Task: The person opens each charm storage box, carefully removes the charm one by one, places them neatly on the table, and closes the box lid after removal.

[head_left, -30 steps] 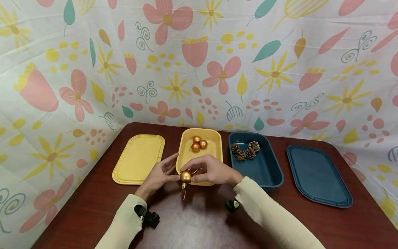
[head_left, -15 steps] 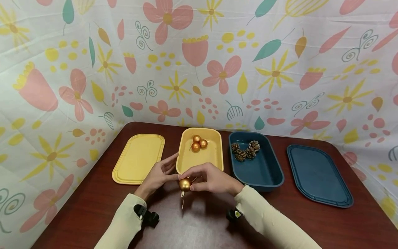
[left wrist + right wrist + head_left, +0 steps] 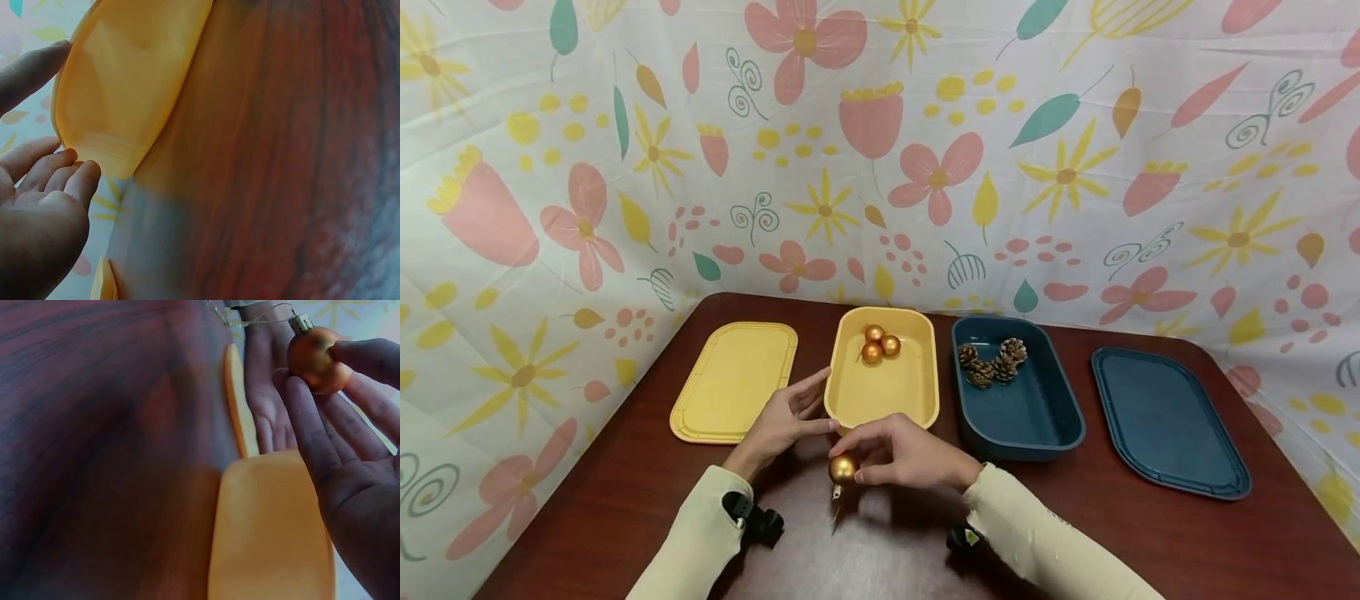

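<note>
In the head view, my right hand (image 3: 910, 454) pinches a shiny gold Christmas bauble (image 3: 842, 469) between thumb and fingertips, above the table in front of the yellow container. The bauble's cap and thin hanging string point down toward me. The right wrist view shows the same gold bauble (image 3: 317, 361) with its metal cap and string loop. My left hand (image 3: 781, 429) rests at the near left corner of the yellow container (image 3: 880, 404), fingers spread along its side. In the left wrist view, the left hand's fingers lie against the yellow rim. Three copper-gold baubles (image 3: 872, 353) sit inside the container.
A dark blue container (image 3: 1026, 417) holding several pine cones (image 3: 981, 374) stands right of the yellow one. A yellow lid (image 3: 741, 383) lies at the left, a blue lid (image 3: 1172, 425) at the right. A flower-patterned cloth (image 3: 880, 167) hangs behind the dark wooden table (image 3: 865, 567).
My right hand has drawn the bauble back toward me and lower, away from the yellow container's near edge. The left hand has stayed at the container's corner.
</note>
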`<state>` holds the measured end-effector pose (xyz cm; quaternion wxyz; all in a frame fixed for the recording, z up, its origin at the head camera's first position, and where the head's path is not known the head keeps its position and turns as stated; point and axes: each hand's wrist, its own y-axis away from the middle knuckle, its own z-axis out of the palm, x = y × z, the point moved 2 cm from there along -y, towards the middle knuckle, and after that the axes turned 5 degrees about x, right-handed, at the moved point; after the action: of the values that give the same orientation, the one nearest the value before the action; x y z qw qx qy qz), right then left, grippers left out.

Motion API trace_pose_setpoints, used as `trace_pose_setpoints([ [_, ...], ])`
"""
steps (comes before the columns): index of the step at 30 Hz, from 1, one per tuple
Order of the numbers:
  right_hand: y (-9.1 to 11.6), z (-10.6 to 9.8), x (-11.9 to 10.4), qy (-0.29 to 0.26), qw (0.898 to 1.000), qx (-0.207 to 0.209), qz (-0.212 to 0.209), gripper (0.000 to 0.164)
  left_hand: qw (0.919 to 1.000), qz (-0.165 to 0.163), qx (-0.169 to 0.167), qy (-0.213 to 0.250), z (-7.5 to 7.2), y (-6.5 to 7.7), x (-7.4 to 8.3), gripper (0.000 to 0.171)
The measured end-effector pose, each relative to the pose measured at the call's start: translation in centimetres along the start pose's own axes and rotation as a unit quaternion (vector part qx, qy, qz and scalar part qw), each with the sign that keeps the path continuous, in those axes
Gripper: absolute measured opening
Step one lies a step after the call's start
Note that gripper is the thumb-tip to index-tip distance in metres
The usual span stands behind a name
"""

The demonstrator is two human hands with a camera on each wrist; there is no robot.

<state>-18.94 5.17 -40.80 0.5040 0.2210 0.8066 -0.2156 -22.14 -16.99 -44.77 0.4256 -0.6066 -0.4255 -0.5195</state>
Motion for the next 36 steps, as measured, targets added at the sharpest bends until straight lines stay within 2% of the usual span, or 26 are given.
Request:
trace_pose_setpoints([
  [5, 0.1, 0.4, 0.6, 0.010, 1.000, -0.007, 0.017, 0.034, 1.0000, 0.002, -0.001, -0.008, -0.1, 0.2, 0.0, 0.087],
  [19, 0.2, 1.1, 2.0, 0.066, 0.998, -0.013, 0.009, 0.035, 0.9999, -0.004, 0.002, -0.012, 0.0, 0.3, 0.0, 0.087],
  [28, 0.3, 1.2, 2.3, 0.139, 0.990, 0.014, -0.009, 0.036, 0.9999, -0.003, 0.000, -0.011, 0.1, 0.3, 0.1, 0.086],
  [36, 0.3, 1.3, 2.7, 0.145, 0.989, 0.028, 0.019, 0.036, 1.0000, -0.001, -0.002, -0.009, 0.1, 0.2, 0.4, 0.088],
])
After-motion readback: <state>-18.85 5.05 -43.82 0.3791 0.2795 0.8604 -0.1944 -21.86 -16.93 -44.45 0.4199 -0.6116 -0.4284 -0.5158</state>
